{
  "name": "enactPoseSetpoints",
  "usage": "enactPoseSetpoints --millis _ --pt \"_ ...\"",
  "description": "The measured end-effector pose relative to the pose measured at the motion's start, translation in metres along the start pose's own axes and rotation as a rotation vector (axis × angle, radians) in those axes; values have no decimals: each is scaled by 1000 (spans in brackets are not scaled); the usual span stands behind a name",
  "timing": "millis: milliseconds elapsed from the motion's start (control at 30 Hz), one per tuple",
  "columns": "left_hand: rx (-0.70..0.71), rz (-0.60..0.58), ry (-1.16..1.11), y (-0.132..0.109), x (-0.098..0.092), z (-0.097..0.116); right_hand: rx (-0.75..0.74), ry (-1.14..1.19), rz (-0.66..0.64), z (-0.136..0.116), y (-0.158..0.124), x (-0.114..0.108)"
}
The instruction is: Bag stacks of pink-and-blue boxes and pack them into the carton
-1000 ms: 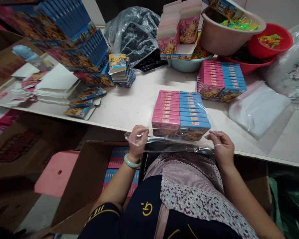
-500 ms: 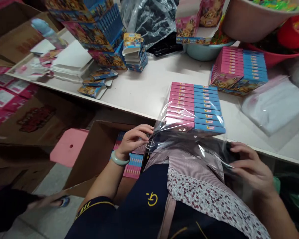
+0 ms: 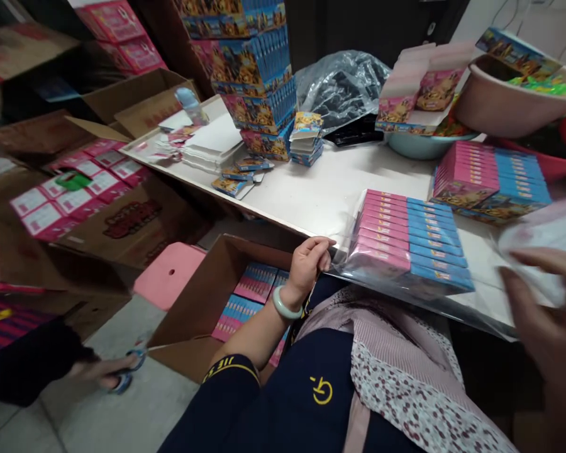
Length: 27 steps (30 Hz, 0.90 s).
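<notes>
A clear plastic bag (image 3: 434, 302) surrounds a block of pink and blue small boxes (image 3: 408, 236) near the table's front edge. My left hand (image 3: 310, 267), with a pale green bangle on the wrist, is closed on the bag's left edge. Blurred at the right, my right hand (image 3: 551, 314) has its fingers apart and holds nothing that I can see. It is nearest to a pile of clear bags (image 3: 549, 233), partly behind its fingers. The bag's right corner lies loose at the table edge.
A second block of boxes (image 3: 493, 179) stands behind at the right, near basins (image 3: 500, 104). Tall box stacks (image 3: 259, 82) and white card sheets (image 3: 212, 145) occupy the table's left. Below are an open carton (image 3: 193, 302), a pink stool (image 3: 165, 277) and another person's foot (image 3: 117, 380).
My right hand has left the bag's right side and moved right to the pile of bags. My left hand still grips the bag's left edge. The view has swung left.
</notes>
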<state>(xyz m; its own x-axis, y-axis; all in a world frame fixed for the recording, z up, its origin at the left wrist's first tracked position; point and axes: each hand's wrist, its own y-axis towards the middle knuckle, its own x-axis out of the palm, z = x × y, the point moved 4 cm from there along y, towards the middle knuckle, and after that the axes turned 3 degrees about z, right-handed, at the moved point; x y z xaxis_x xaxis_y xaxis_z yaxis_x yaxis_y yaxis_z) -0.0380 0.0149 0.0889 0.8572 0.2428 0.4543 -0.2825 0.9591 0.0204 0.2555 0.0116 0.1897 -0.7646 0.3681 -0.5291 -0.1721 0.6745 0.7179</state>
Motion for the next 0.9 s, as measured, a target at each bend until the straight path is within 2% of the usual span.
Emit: enactPoseSetpoints --millis 67,133,200,300,367,467,567,633,700,767,833,900 --pt "88 3 54 -6 -1 5 -251 158 -295 -52 22 46" --pt "156 -13 141 -11 -1 12 -391 55 -374 -86 39 90" --pt "203 -49 265 -16 0 20 -449 -68 -402 -102 49 125" --pt "274 -128 454 -19 2 31 -481 -148 -445 -103 49 153" --pt "333 -195 534 -19 2 36 -446 -139 -452 -94 47 159" --pt "353 -276 528 -18 -1 35 -230 17 -393 -68 51 152" --pt "268 -237 436 -14 -8 28 94 321 -261 -35 61 125" --pt "212 -168 402 -12 -11 24 197 464 -230 -25 65 103" --pt "187 -115 410 -11 -11 21 127 492 -329 -33 63 92" --pt "213 -92 458 -12 -7 23 -29 415 -441 -51 55 94" --pt "280 -112 530 -14 -2 27 -149 272 -447 -69 46 108" --pt "364 -153 607 -16 4 33 -221 125 -389 -80 39 126"
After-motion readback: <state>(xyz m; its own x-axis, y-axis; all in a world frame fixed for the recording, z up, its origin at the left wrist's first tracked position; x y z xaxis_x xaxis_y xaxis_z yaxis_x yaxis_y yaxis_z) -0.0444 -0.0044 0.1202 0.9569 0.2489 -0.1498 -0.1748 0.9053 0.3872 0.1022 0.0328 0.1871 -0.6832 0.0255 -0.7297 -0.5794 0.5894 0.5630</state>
